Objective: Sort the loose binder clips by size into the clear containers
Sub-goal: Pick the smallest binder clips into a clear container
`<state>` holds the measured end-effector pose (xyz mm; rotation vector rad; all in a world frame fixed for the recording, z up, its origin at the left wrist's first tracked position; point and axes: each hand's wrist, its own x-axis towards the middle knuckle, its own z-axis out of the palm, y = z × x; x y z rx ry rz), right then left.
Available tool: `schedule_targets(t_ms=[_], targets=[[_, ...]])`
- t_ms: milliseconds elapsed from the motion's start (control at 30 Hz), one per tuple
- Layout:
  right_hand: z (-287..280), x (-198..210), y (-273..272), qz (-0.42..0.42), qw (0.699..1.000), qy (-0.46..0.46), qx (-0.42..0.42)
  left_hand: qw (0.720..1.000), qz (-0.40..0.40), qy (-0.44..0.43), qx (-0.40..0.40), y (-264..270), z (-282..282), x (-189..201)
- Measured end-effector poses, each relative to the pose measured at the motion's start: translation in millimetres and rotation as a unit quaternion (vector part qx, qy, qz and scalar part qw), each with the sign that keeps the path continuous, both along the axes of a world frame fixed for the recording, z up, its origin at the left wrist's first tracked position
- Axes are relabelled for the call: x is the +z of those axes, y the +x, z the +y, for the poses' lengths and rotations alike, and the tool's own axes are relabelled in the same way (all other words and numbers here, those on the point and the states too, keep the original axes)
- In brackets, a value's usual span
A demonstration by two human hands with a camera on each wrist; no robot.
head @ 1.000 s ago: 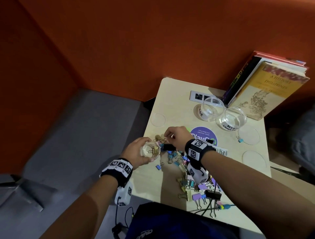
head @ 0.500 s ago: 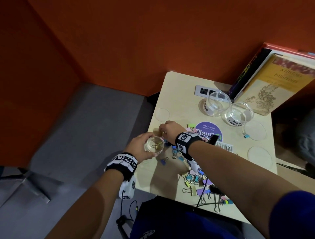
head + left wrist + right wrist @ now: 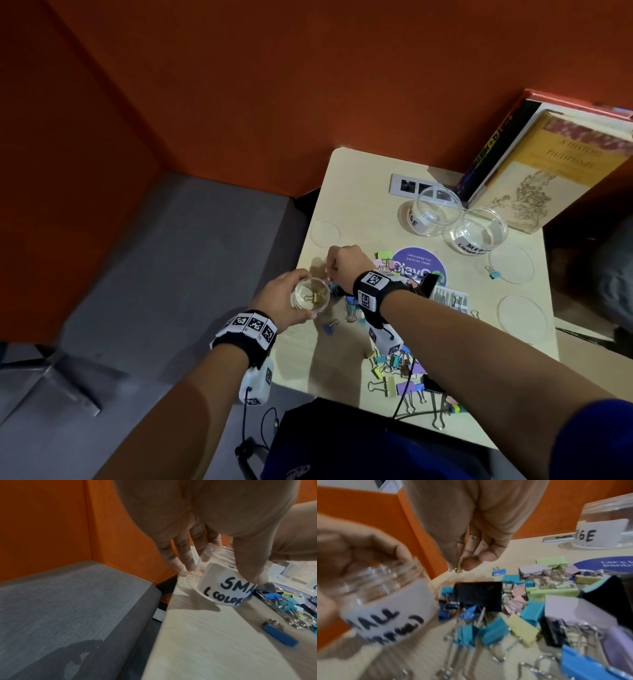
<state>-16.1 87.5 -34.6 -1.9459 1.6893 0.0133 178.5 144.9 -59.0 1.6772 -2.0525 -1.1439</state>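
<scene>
My left hand [image 3: 286, 298] grips a small clear jar [image 3: 310, 297] labelled for small clips [image 3: 228, 588], held just above the table's left edge; several gold clips lie inside it. My right hand [image 3: 344, 263] hovers just beyond the jar and pinches a small gold binder clip [image 3: 459, 564] between thumb and fingertips. A heap of coloured binder clips [image 3: 513, 601] of mixed sizes, with a big black one [image 3: 478, 596], lies under my right wrist. More clips [image 3: 400, 373] lie near the front edge.
Two empty clear containers stand at the back: one labelled large [image 3: 433, 210], one labelled medium [image 3: 479, 233]. Stacked books [image 3: 548, 164] lean at the back right. A lone blue clip [image 3: 493, 273] lies at the right. Clear lids [image 3: 521, 318] rest on the table [image 3: 349, 192]. Orange walls enclose the corner.
My right hand has shifted left over the pile and lifted a small gold clip toward the jar. The left hand with the jar stayed nearly in place.
</scene>
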Motion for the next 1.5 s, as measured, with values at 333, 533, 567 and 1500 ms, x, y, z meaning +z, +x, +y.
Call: schedule_targets(t_ms=[333, 533, 567, 1500], targets=[[16, 32, -19, -0.194, 0.98, 0.018, -0.034, 1.0, 0.011, 0.007, 0.004, -3, -1, 5], [27, 30, -12, -0.192, 0.98, 0.044, -0.002, 1.0, 0.009, 0.007, -0.001, -7, -3, 4], [28, 28, -13, -0.191, 0.98, 0.047, -0.001, 1.0, 0.01, 0.007, -0.001, -8, -3, 4], [58, 10, -74, 0.141, 0.979, -0.019, 0.148, 1.0, 0.001, 0.003, -0.009, -10, -5, 2]])
